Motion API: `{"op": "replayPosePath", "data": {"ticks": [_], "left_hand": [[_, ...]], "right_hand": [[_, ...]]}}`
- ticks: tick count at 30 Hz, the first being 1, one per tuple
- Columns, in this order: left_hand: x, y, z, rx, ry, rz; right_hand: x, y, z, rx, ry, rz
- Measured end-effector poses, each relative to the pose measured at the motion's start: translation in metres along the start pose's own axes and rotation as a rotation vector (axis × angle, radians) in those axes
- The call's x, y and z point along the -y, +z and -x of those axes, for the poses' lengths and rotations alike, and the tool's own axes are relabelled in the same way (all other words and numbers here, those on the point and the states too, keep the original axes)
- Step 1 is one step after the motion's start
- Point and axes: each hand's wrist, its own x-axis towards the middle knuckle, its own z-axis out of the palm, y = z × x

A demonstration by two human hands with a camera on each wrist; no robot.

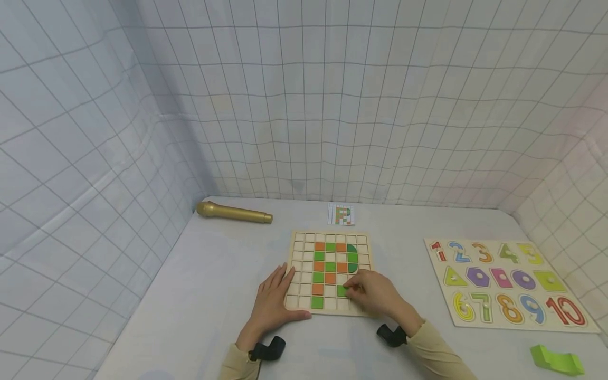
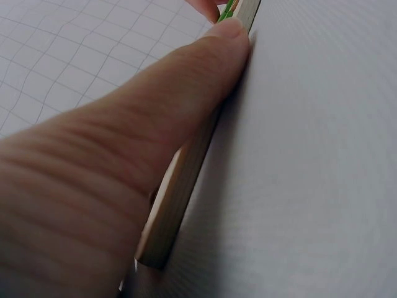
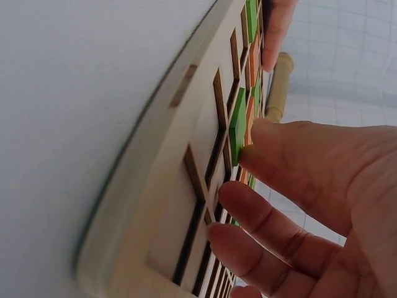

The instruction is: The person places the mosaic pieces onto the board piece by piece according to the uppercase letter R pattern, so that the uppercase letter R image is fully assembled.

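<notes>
A wooden grid board (image 1: 304, 237) lies on the table, with green and orange square tiles and dark green rounded pieces in some of its cells. My left hand (image 1: 273, 303) rests at its lower left corner, fingers spread over the left edge. In the left wrist view, the thumb (image 2: 205, 68) lies along the board's front edge. At the lower right of the pattern, my right hand (image 1: 375, 293) pinches a green square tile (image 1: 341, 291) between thumb and forefinger. The right wrist view shows this green tile (image 3: 237, 127) slightly raised at its cell, other fingers above the board.
Behind the board lies a small pattern card (image 1: 342, 215). A gold microphone (image 1: 235, 212) is at the back left. To the right are a number-and-shape puzzle board (image 1: 446, 285) and a light green block (image 1: 557, 360). Gridded cloth walls (image 1: 304, 105) surround the table.
</notes>
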Motion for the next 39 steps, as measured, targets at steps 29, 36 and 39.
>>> {"op": "replayPosePath", "data": {"ticks": [29,36,39], "left_hand": [[0.002,0.001,0.0,-0.003,-0.011,-0.003],[0.001,0.001,0.0,-0.004,-0.009,0.008],[0.002,0.001,0.0,-0.006,-0.004,0.008]], "right_hand": [[-0.019,-0.01,0.027,-0.248,-0.058,-0.056],[-0.028,-0.013,0.037,-0.27,-0.037,-0.058],[-0.032,-0.015,0.043,-0.279,-0.026,-0.071]]}}
